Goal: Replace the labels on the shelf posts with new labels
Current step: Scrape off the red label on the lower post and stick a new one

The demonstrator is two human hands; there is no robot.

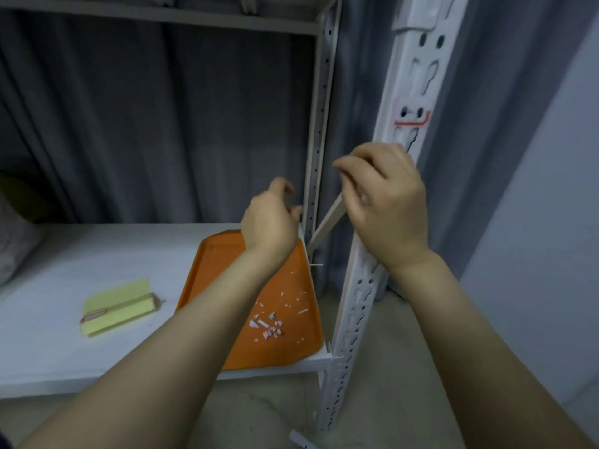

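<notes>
While the right hand [385,205] pinches the strip [327,222] mid-frame (left hand [269,222] grip unclear), it looks thin, floppy; hold its ends

Dim, flat indoor light w/ a grey-blue cast; source can't be told. Curtain [162,124] goes darkest at far left & under the upper shelf [162,17]. Whole frame is soft. Left hand [269,222] & right hand [385,202] are smeared by motion blur. Wide-angle lens bows the front post [395,98].
</notes>
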